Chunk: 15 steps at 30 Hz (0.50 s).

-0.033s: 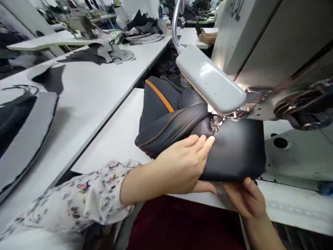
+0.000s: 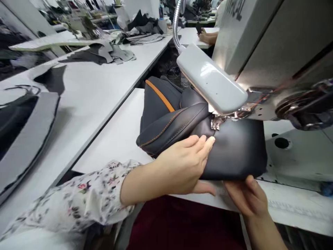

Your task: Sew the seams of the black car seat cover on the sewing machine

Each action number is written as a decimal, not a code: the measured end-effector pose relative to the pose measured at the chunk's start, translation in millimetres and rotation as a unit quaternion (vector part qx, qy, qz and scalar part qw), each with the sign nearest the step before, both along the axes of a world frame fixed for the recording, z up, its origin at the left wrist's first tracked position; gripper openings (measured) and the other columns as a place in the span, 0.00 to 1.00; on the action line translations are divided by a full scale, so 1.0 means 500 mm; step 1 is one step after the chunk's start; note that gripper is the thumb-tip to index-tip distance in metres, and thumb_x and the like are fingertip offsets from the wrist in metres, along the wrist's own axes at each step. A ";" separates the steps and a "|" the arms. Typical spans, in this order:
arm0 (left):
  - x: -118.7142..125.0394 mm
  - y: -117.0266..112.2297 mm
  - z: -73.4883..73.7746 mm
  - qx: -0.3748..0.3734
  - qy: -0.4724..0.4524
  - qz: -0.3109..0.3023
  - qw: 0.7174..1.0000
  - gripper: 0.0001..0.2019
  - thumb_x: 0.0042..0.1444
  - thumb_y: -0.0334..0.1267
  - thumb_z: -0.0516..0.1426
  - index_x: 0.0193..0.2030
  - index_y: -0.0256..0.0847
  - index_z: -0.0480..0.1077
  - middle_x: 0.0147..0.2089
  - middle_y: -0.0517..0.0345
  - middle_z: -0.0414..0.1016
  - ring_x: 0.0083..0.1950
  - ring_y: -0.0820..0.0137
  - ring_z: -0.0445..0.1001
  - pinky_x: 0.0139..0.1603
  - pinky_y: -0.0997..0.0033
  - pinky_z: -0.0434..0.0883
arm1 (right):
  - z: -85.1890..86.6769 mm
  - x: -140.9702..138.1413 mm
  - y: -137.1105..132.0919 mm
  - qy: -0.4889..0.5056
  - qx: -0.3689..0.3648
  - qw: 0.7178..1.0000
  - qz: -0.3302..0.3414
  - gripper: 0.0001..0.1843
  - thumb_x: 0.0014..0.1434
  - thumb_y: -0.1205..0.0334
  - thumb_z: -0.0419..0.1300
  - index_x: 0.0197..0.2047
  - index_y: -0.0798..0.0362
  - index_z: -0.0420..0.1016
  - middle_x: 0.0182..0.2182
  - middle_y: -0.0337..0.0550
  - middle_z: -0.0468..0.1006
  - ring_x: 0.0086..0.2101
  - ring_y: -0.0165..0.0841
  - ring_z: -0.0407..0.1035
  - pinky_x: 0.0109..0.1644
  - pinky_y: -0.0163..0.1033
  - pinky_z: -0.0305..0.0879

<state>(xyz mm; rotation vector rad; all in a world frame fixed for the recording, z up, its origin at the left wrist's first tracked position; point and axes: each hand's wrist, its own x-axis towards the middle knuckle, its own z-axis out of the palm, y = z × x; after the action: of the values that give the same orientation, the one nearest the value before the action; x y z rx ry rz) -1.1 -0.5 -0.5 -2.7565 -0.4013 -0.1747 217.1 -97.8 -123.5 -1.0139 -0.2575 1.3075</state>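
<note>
We are looking down at a sewing station. A white work table [image 2: 109,135] sits right under the work, and a long white cutting table [image 2: 85,93] runs alongside it, with grey and black cut pieces [image 2: 114,52] lying on top. Farther back are more sewing machines [image 2: 80,24], and a co-worker's hand [image 2: 205,38] rests on a table near a small dark object [image 2: 199,27].

The dark leatherette piece [image 2: 229,149] lies on the work table with its seam under the presser foot [image 2: 215,123] of the sewing machine [image 2: 270,45]. Its far part is folded up in a bulky roll, showing orange stitching [image 2: 163,130] and an orange strip [image 2: 160,95]. A gooseneck lamp [image 2: 210,80] hangs just above the foot.

Our left hand [image 2: 182,166], in a floral sleeve [image 2: 73,205], lies open on the piece, its fingers [image 2: 201,144] spread and pressing beside the fold, gripping nothing. Our right hand [image 2: 247,196] is at the near edge of the piece, fingers curled, though we cannot tell whether they have hold of it.

The cropped, slanted lettering [image 2: 235,7] on the machine head seems to read "TYPICAL", but we can't be sure.
</note>
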 end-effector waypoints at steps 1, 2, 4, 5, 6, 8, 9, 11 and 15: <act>-0.002 -0.001 -0.001 -0.001 0.009 0.003 1.000 0.47 0.65 0.70 0.49 0.63 0.19 0.72 0.71 0.30 0.66 0.66 0.50 0.72 0.65 0.58 0.66 | 0.002 0.006 0.006 -0.004 0.007 1.000 0.001 0.38 0.46 0.44 0.76 0.60 0.36 0.77 0.60 0.41 0.78 0.69 0.48 0.59 0.78 0.63 0.30; -0.004 -0.001 -0.001 0.001 0.016 0.005 1.000 0.45 0.65 0.68 0.51 0.64 0.19 0.71 0.72 0.30 0.65 0.67 0.50 0.71 0.65 0.58 0.66 | 0.004 0.011 0.011 -0.007 0.012 1.000 0.002 0.36 0.47 0.44 0.75 0.60 0.35 0.77 0.60 0.41 0.78 0.69 0.47 0.59 0.78 0.63 0.30; -0.007 -0.001 -0.001 0.015 0.027 0.009 0.999 0.38 0.67 0.61 0.55 0.65 0.21 0.70 0.73 0.33 0.64 0.67 0.52 0.71 0.66 0.59 0.66 | 0.006 0.019 0.022 -0.011 0.020 1.000 -0.001 0.36 0.48 0.44 0.75 0.60 0.34 0.77 0.61 0.39 0.78 0.69 0.46 0.60 0.78 0.62 0.31; -0.008 0.000 -0.001 0.028 0.029 0.009 0.999 0.33 0.68 0.54 0.55 0.66 0.23 0.70 0.73 0.35 0.64 0.68 0.54 0.71 0.65 0.59 0.66 | 0.007 0.022 0.026 -0.011 0.022 1.000 -0.004 0.36 0.47 0.45 0.76 0.60 0.33 0.77 0.61 0.37 0.77 0.69 0.45 0.60 0.79 0.61 0.31; -0.009 0.001 0.000 0.044 0.024 0.008 0.999 0.28 0.70 0.46 0.54 0.66 0.24 0.70 0.73 0.37 0.64 0.67 0.55 0.71 0.65 0.60 0.67 | 0.008 0.025 0.031 -0.011 0.024 1.000 -0.007 0.36 0.46 0.45 0.77 0.59 0.33 0.77 0.61 0.36 0.77 0.69 0.44 0.60 0.79 0.60 0.31; -0.008 0.002 -0.001 0.073 0.010 0.004 0.997 0.22 0.70 0.34 0.50 0.65 0.26 0.71 0.72 0.41 0.67 0.66 0.58 0.73 0.64 0.60 0.68 | 0.010 0.032 0.040 -0.009 0.023 1.000 -0.009 0.37 0.44 0.45 0.77 0.59 0.33 0.77 0.62 0.35 0.76 0.69 0.44 0.60 0.79 0.59 0.34; -0.006 0.002 -0.002 0.081 0.002 0.000 0.997 0.21 0.70 0.30 0.48 0.64 0.27 0.72 0.71 0.41 0.68 0.65 0.59 0.74 0.64 0.60 0.68 | 0.011 0.035 0.045 -0.008 0.020 1.000 -0.010 0.37 0.44 0.45 0.78 0.58 0.33 0.78 0.63 0.34 0.76 0.69 0.44 0.60 0.79 0.59 0.36; -0.002 0.003 -0.005 0.086 -0.008 -0.006 0.996 0.21 0.70 0.28 0.47 0.63 0.27 0.74 0.69 0.41 0.71 0.63 0.61 0.76 0.63 0.60 0.69 | 0.014 0.044 0.057 -0.010 0.015 1.000 -0.017 0.37 0.43 0.45 0.78 0.57 0.34 0.78 0.63 0.34 0.75 0.69 0.45 0.61 0.78 0.60 0.41; 0.011 0.005 -0.010 0.092 -0.030 -0.023 0.995 0.19 0.69 0.27 0.49 0.60 0.25 0.75 0.64 0.36 0.75 0.58 0.60 0.79 0.61 0.59 0.71 | 0.025 0.062 0.080 -0.030 0.015 0.999 -0.039 0.35 0.41 0.46 0.79 0.54 0.36 0.80 0.61 0.34 0.77 0.67 0.44 0.63 0.77 0.57 0.48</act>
<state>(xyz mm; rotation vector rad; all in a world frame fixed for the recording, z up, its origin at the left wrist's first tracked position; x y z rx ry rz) 4.3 2.2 -5.8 -2.5855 -0.3208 -0.2907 247.9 -57.6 -110.9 -1.0288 -0.2805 1.2015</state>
